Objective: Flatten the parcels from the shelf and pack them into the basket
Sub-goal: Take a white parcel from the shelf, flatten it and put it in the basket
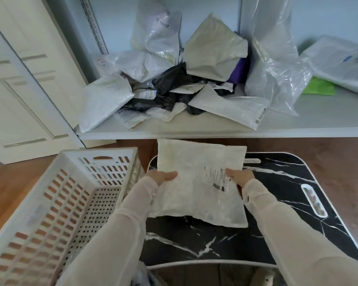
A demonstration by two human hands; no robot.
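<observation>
Head view. A person is holding a white padded parcel (201, 182) over the black marbled worktop (287, 203), just in front of the shelf (298, 126). The left hand (163, 178) is pinching the parcel's left edge with the thumb on top. The right hand (239, 176) is pinching the right edge beside the printed label (219, 178). The fingers underneath are hidden, but each grip is closing on the parcel. I cannot tell whether the parcel's near edge is touching the worktop or hanging just above it. The white slotted basket (99, 154) is standing just left of the worktop. The remaining parcels (174, 85) are lying heaped on the shelf.

Risks, as judged:
- The parcel is looking creased and slightly puffed. Packed like this, it would be wasting room in the basket.
- The grip is taking the edges only, and slick film could be slipping free during the move to the basket.
- One large white bag (103, 104) is overhanging the shelf's front edge. Disturbing the heap could send it to the floor.
</observation>
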